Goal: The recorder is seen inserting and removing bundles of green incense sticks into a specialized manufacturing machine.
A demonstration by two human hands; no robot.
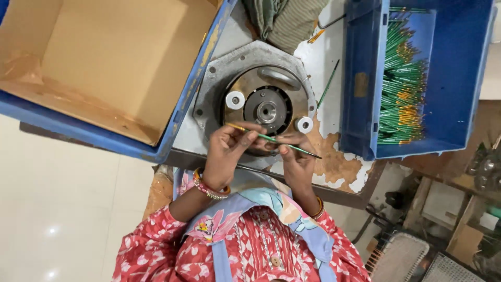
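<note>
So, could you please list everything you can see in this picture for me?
cardboard box: one, brown, open, inside the left crate.
left crate: one, blue, upper left.
right crate: one, blue, upper right.
piled sticks: many, green with yellow ends, in the right crate.
metal machine: one, grey, round, centre of the table.
rollers: two, white, on the machine.
loose stick: one, green, right of the machine.
cloth: one, greenish striped, top.
held stick: one, green.
left hand, right hand: fingers pinch the held stick.
</note>
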